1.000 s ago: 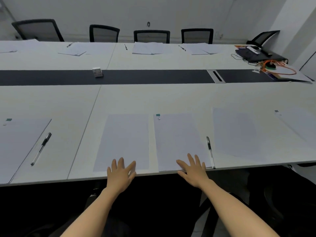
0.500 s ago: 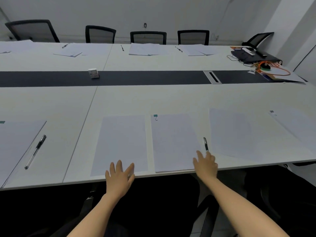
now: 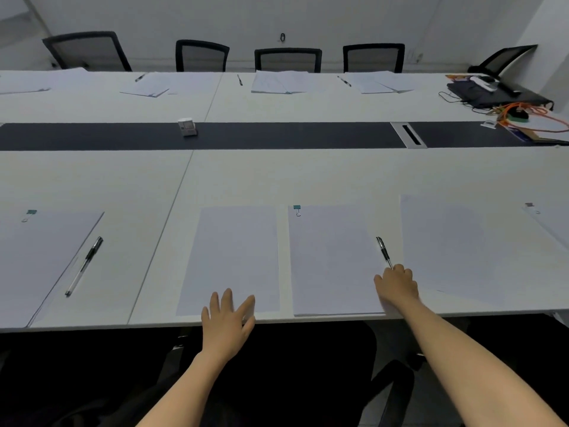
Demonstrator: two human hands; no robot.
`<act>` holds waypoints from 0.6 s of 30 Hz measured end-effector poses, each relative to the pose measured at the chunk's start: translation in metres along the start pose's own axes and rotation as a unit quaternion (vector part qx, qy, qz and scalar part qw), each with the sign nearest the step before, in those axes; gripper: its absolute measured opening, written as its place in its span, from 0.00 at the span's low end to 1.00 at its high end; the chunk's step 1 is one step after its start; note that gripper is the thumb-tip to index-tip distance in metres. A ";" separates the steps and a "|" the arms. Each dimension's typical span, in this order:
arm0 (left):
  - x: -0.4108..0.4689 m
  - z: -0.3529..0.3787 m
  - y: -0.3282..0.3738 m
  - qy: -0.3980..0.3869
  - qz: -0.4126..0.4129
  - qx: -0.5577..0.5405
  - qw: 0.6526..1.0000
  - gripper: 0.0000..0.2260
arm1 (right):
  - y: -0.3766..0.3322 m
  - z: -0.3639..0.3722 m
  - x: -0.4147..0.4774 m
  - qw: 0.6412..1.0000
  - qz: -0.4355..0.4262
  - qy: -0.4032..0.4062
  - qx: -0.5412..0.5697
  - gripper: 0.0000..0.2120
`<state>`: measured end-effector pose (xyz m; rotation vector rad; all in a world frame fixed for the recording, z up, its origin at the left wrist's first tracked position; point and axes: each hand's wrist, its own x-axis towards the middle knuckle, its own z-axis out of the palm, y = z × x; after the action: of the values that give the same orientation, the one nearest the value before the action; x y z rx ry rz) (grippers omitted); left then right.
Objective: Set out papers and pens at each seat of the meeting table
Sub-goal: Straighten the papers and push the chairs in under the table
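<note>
White table point(image 3: 277, 177), dark centre strip point(image 3: 277, 136) — chairs point(image 3: 288, 59) beyond.

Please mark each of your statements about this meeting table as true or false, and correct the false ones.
1. The right hand pinches the near end of a pen. True.
2. The left hand holds a second pen. False: it holds nothing and lies open on the near edge of the plain sheet.
3. The paper stack beside that sheet has a teal binder clip at its far left corner. True.
4. The small white box stands on a paper stack. False: it stands on the dark strip along the middle of the table.
</note>
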<state>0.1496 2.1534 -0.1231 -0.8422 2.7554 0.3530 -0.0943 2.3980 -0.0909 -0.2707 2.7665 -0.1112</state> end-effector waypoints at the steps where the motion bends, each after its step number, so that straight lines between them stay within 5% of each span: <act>1: 0.000 0.000 0.000 -0.001 -0.002 -0.001 1.000 0.20 | 0.000 0.000 0.001 1.000 -0.003 -0.002 0.000 0.19; 18: -0.026 -0.012 0.017 0.063 0.035 -0.047 0.996 0.22 | 0.021 0.035 -0.132 0.997 -0.040 0.021 0.061 0.23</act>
<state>0.1587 2.1766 -0.1015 -0.8171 2.9112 0.4618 0.0358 2.4434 -0.0810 -0.3500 2.7773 -0.3086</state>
